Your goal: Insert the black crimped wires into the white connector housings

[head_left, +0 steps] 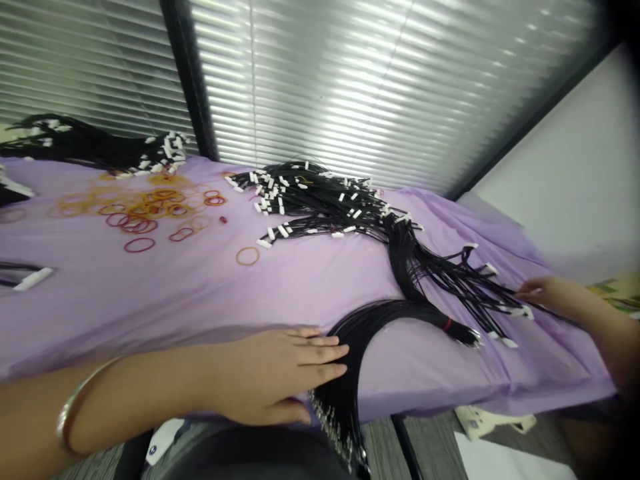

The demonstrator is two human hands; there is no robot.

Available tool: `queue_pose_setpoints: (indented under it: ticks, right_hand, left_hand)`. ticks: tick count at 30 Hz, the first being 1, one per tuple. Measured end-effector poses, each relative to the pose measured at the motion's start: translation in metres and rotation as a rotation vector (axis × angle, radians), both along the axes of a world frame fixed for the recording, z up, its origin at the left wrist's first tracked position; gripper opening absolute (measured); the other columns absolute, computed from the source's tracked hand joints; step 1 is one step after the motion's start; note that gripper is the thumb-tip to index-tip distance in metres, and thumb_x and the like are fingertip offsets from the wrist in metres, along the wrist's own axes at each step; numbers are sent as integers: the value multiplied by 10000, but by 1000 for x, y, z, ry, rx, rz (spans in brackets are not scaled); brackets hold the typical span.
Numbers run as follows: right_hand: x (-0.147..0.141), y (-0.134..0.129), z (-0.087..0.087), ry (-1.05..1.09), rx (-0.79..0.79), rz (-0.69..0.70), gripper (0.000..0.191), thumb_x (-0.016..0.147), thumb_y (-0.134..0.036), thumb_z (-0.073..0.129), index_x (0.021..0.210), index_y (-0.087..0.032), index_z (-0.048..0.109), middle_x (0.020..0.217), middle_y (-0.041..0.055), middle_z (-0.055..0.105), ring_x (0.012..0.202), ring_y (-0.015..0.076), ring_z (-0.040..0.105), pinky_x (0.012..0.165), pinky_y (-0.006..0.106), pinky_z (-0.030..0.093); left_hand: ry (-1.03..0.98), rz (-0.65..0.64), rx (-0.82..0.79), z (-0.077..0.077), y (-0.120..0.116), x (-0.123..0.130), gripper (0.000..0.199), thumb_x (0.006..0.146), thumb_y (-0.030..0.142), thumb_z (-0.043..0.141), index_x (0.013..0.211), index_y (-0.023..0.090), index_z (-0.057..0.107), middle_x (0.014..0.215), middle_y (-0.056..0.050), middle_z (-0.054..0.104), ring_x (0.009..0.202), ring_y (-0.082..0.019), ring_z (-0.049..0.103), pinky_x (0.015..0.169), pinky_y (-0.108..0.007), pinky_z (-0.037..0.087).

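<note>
Wires in a black bundle [373, 317] lie curved at the near edge of the purple cloth [320, 280], with one end hanging over this edge. One red band [447, 325] already holds the bundle close to its right end; at the other end the wires fan out, and I see no band there, so the banding looks only partly done. Left hand [273, 377] rests flat on the fanned part, its fingers straight and not gripping. Right hand [565, 300] is well apart from it, with fingertips at the loose cables [460, 277] with white connectors; it is blurred, so I cannot tell if it pinches one. Behind, a big heap of cables [315, 193] lies untouched, and many rubber bands [165, 200] are scattered unused. Therefore, in my judgement, much remains.
</note>
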State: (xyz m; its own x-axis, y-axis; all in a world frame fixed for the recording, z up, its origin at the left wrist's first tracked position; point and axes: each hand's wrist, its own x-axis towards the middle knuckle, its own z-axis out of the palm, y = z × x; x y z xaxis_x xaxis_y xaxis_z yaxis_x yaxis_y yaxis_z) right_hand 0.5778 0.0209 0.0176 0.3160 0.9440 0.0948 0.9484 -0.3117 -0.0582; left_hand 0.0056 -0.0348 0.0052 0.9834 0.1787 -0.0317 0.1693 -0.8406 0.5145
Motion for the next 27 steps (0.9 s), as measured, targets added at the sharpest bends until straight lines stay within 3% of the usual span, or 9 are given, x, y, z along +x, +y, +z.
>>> queue_pose_setpoints:
  ticks: [3, 5, 7, 9, 12, 16, 22, 25, 27]
  right_hand:
    - [-13, 13, 7, -29, -190, -16, 273, 612, -310, 700, 434, -206, 522, 480, 62, 588, 410, 129, 483, 577, 340, 433]
    - [-41, 25, 22, -70, -169, 55, 223, 525, -228, 700, 411, -219, 508, 567, 153, 633, 454, 193, 516, 611, 425, 428]
    - [-88, 37, 38, -93, -101, 210, 90, 569, -271, 692, 554, -229, 614, 827, 209, 692, 654, 270, 605, 738, 463, 429]
    - [-149, 49, 50, -104, -43, 383, 219, 728, -394, 602, 827, -220, 690, 1046, 192, 674, 850, 294, 617, 826, 463, 418]
    - [-244, 77, 54, -92, -46, 642, 268, 827, -413, 539, 1001, -258, 671, 1107, 76, 663, 996, 234, 593, 914, 370, 417]
    - [-327, 132, 38, -117, 33, 642, 472, 910, -435, 479, 1278, -142, 513, 1320, 141, 515, 1191, 239, 493, 1009, 400, 373]
    - [-366, 182, 0, -197, 48, 447, 435, 908, -449, 514, 1229, -157, 533, 1320, 119, 477, 1206, 266, 459, 1011, 509, 363]
    - [-376, 181, 2, -241, 95, 497, 390, 898, -412, 541, 1186, -149, 559, 1348, 111, 455, 1264, 276, 401, 1058, 527, 299]
    - [-383, 179, 11, -244, 125, 544, 362, 913, -396, 524, 1169, -144, 566, 1312, 108, 487, 1220, 254, 449, 1032, 496, 346]
  left_hand:
    - [-14, 7, -24, -3, 0, -1, 580, 955, 388, 435, 1465, 124, 350, 1525, -100, 304, 1422, -185, 268, 1197, -309, 133]
    - [-21, 1, -37, -4, 0, -1, 582, 952, 388, 440, 1461, 119, 357, 1524, -106, 306, 1425, -187, 260, 1198, -313, 124]
    - [-22, 5, -45, -4, 0, -1, 583, 946, 380, 451, 1456, 110, 366, 1523, -112, 308, 1424, -193, 261, 1198, -317, 124]
    - [-35, 10, -50, -2, -1, -2, 583, 939, 370, 459, 1453, 107, 372, 1521, -116, 309, 1422, -203, 266, 1199, -331, 130]
    - [-45, 5, -58, 0, -2, -3, 582, 940, 371, 447, 1456, 113, 369, 1514, -121, 321, 1418, -223, 273, 1197, -360, 143]
    - [-45, 8, -38, -3, -1, -7, 596, 933, 383, 445, 1451, 97, 376, 1512, -129, 326, 1410, -251, 287, 1190, -382, 168]
    - [-124, -7, -5, -20, 4, -11, 624, 915, 436, 436, 1441, 103, 396, 1509, -113, 342, 1404, -248, 306, 1187, -367, 184]
    - [-139, -1, -27, -22, 4, -11, 634, 908, 437, 460, 1433, 86, 407, 1505, -130, 342, 1405, -261, 299, 1189, -366, 167]
    - [-161, 14, -56, -22, 3, -10, 624, 897, 409, 494, 1421, 75, 427, 1492, -144, 363, 1396, -276, 314, 1185, -372, 177]
